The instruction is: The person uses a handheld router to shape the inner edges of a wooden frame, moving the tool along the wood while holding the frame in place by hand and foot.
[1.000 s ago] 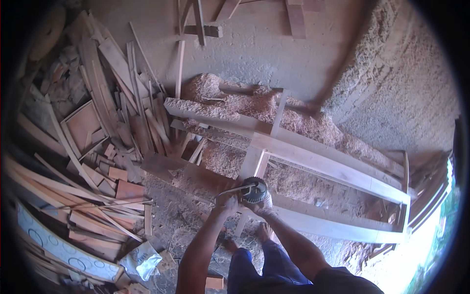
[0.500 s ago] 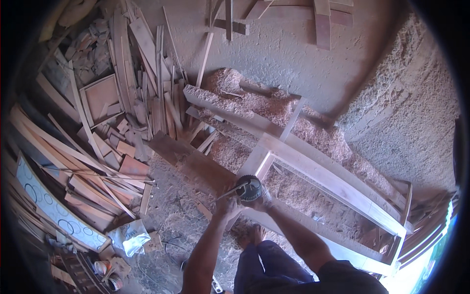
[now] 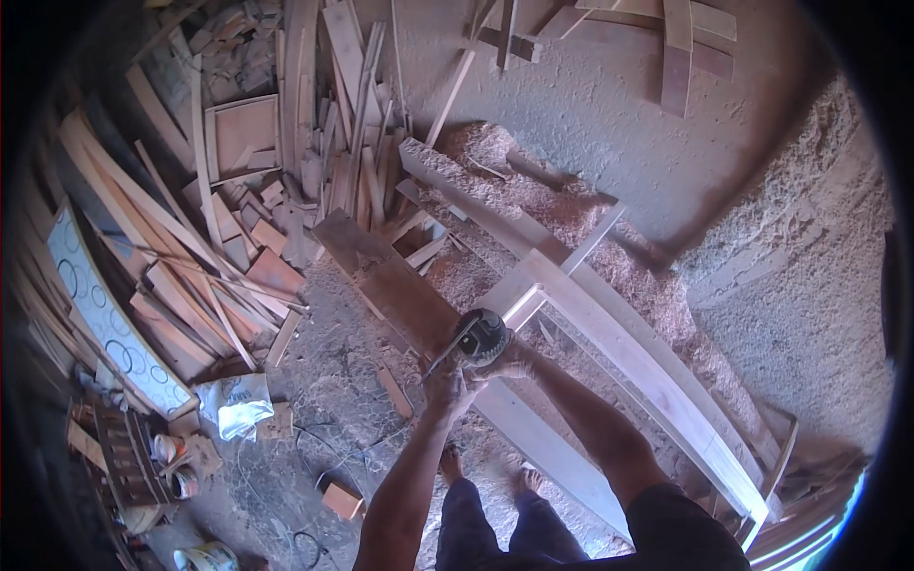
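Observation:
A round, black-topped power tool [image 3: 482, 338] is held between my hands over a dusty wooden frame, where a short crosspiece meets the near long board. My left hand [image 3: 447, 385] is closed round its near left side. On its right side, my right hand [image 3: 509, 362] grips the tool, fingers partly hidden. A thin light-coloured rod or edge [image 3: 446, 358] sticks out at the tool's left. Beneath lies the near board [image 3: 409, 295], brown at its far end and paler toward me. The frame's far long board [image 3: 647, 352] runs away to the lower right.
Pinkish shavings [image 3: 533, 195] heap behind and inside the frame. Offcuts and long strips [image 3: 181, 257] crowd the left. A circle-patterned panel [image 3: 109, 324], a white bag [image 3: 233, 404], a wood block [image 3: 341, 500], cables [image 3: 319, 457] and a bucket [image 3: 208, 557] lie around the floor near my feet.
My view has turned, so the whole scene appears rotated clockwise. Both hands stay on the tool, which remains near the same joint. My feet now stand farther apart.

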